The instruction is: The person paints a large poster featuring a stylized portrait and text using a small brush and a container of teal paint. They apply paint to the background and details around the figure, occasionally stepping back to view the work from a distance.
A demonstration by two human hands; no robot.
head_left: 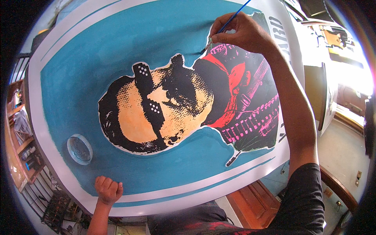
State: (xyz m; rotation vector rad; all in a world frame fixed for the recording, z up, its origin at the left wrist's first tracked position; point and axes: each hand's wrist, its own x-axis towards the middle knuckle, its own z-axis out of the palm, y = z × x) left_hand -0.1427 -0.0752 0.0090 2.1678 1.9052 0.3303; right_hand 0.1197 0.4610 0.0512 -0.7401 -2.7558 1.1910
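Note:
A large painted panel [70,105] lies in front of me, showing a head in dark glasses on a blue ground with a white border. My right hand [241,33] pinches a thin paintbrush [234,16] with a blue handle. The bristles meet the blue ground beside the white outline, near the figure's dark shoulder. At the panel's near left, my left hand [108,190] rests closed in a loose fist on the border, with nothing visible in it. A round clear dish [80,149] with bluish contents sits on the blue paint beyond that hand.
A brown wooden panelled piece [254,203] stands below the near right edge. Shelves with small items [27,154] and dark metal bars [41,196] lie off to the left. On the right are a pale cabinet [321,94] and bright glare.

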